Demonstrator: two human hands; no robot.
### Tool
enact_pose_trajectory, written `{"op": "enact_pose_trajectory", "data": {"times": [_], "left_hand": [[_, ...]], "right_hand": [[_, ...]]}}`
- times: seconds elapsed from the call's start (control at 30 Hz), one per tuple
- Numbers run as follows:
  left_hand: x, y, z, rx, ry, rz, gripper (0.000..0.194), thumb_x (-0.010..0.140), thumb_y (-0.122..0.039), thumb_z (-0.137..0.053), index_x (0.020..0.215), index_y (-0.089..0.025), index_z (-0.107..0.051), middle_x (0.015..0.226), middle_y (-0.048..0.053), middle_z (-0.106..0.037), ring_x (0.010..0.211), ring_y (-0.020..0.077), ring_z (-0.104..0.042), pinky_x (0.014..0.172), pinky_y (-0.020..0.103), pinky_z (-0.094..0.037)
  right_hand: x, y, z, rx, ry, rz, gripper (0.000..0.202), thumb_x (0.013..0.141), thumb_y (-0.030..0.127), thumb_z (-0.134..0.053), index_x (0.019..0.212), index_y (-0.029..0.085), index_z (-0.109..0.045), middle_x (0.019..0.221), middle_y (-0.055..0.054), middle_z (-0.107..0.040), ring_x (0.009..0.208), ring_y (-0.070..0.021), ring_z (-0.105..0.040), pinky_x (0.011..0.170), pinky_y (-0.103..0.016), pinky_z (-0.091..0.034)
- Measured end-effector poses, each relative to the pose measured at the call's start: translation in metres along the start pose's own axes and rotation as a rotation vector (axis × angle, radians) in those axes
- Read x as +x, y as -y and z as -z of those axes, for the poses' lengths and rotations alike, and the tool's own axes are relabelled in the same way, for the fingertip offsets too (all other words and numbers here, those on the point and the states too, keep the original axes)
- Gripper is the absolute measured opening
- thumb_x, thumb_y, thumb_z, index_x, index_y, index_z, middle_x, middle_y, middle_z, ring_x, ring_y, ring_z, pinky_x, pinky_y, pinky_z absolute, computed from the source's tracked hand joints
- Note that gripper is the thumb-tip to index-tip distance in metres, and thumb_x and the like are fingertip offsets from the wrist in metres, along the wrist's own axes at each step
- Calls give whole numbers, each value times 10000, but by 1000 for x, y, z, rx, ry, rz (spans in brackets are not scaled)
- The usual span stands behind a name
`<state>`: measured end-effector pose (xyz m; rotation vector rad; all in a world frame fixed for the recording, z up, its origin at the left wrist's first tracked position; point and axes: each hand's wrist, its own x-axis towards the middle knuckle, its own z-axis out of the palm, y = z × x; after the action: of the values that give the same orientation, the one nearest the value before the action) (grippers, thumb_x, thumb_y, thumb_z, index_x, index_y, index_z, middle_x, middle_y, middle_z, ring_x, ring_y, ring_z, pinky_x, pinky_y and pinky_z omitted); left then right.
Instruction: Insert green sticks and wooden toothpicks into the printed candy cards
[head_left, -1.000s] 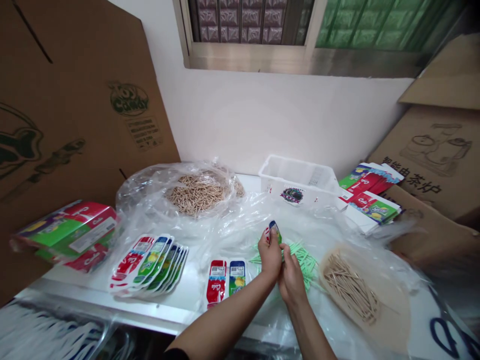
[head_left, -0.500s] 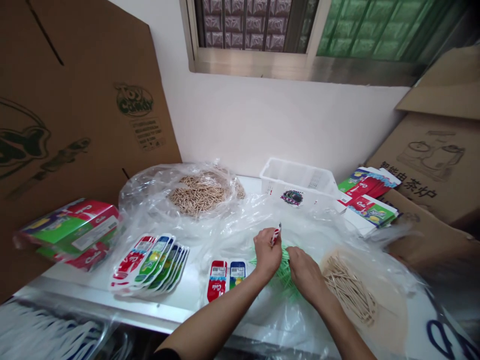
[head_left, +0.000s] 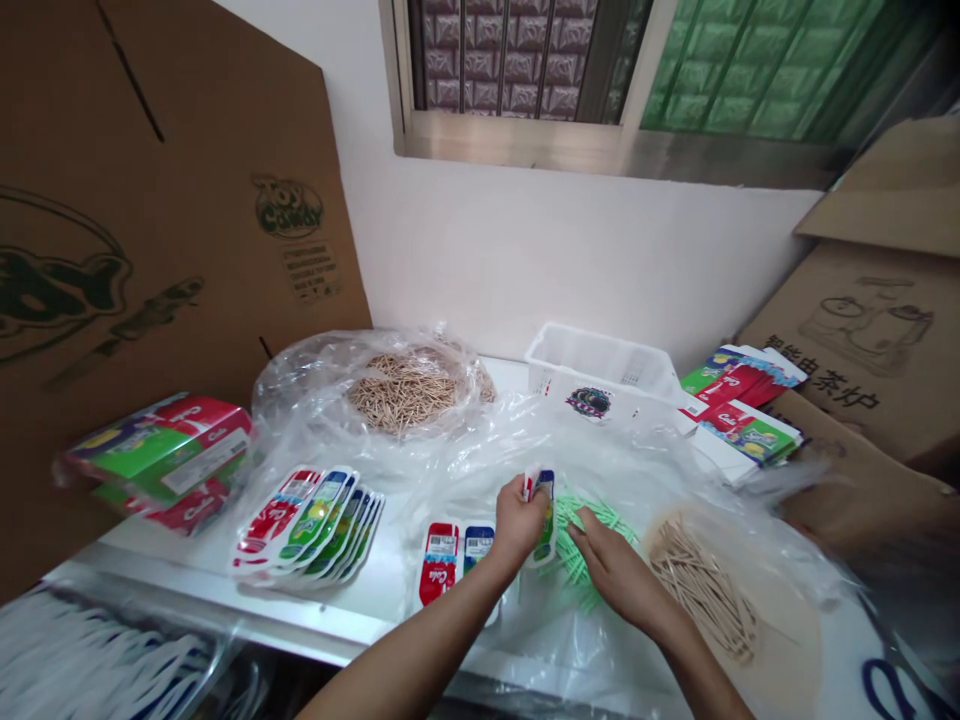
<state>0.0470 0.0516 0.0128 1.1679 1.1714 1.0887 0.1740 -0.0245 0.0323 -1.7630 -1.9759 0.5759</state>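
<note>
Left hand (head_left: 516, 520) grips one packet (head_left: 543, 512); two wooden-stick piles.

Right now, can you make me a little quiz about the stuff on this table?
1. True or false: the left hand holds a small printed packet.
2. What colour are the sticks under the right hand?
A green B blue C red
3. Fill in: the white basket stands by the ____ , behind the plastic sheet.

Key: 1 true; 2 A; 3 wall
</note>
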Motion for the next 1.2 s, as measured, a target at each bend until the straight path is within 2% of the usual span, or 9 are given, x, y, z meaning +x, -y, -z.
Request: {"op": "enact_pose_trajectory", "data": {"times": [0.17,0.27,0.37,0.67,0.8,0.9,1.0,1.07,1.2], "left_hand": [[-13,-5,25,-33,199,-5,299,651,-412,-646,587,-133,-558,524,-20,-466,503,107,-432,494,223,-332],[-23,-11,36,-49,328,-19,243,657,-351,-664,656,-117,-595,540,-28,-471,498,88,-404,500,214,-314],[-29,-15,44,-3,360,-72,157,674,-266,-653,722,-124,-607,596,-29,-496,531,89,-419,518,207,-324],[-38,-23,63,466,395,-586,115,807,-233,-559,709,-173,-567,725,7,-525,691,133,-493,619,222,-364],[-36,-23,71,644,411,-809,135,858,-239,-474,804,-167,-575,762,45,-545,735,156,-499,643,249,-368],[-37,-21,73,813,438,-913,147,827,-159,-456,902,-176,-582,816,61,-561,763,168,-499,647,265,-365],[-44,-24,68,1000,471,-909,220,740,-88,-490,909,-194,-581,875,68,-579,810,199,-499,682,299,-367],[-52,-27,62,1031,500,-854,201,714,-126,-541,903,-187,-572,915,83,-596,854,236,-510,733,343,-372],[-64,-28,55,723,555,-578,128,803,-287,-526,863,-184,-575,788,74,-632,740,220,-560,661,300,-393]], "right_hand": [[-8,-2,12,132,47,-46,296,922,438,-280,889,218,-476,792,-30,-597,757,-186,-575,691,-282,-425],[-10,2,22,118,75,-50,315,916,451,-282,908,222,-498,805,-36,-619,767,-201,-587,697,-294,-421],[-10,10,35,125,110,-19,303,913,448,-297,889,234,-510,795,-24,-632,740,-197,-591,682,-290,-420],[-8,35,53,-12,285,77,320,913,441,-329,980,238,-566,847,-44,-662,764,-204,-588,683,-285,-398],[-4,37,58,-87,366,125,272,907,398,-357,873,222,-562,803,-41,-657,721,-189,-581,636,-266,-374],[-1,37,57,-195,430,98,230,884,376,-400,863,209,-557,749,-49,-650,660,-192,-579,552,-257,-325],[1,42,50,-288,461,95,201,848,246,-430,1006,184,-537,757,-70,-666,661,-207,-602,519,-254,-288],[4,45,46,-342,460,120,328,780,132,-449,1102,159,-504,792,-89,-675,701,-216,-618,533,-254,-295],[14,47,45,-208,414,141,461,678,97,-509,1130,187,-508,858,-64,-670,785,-199,-608,595,-237,-342]]}}
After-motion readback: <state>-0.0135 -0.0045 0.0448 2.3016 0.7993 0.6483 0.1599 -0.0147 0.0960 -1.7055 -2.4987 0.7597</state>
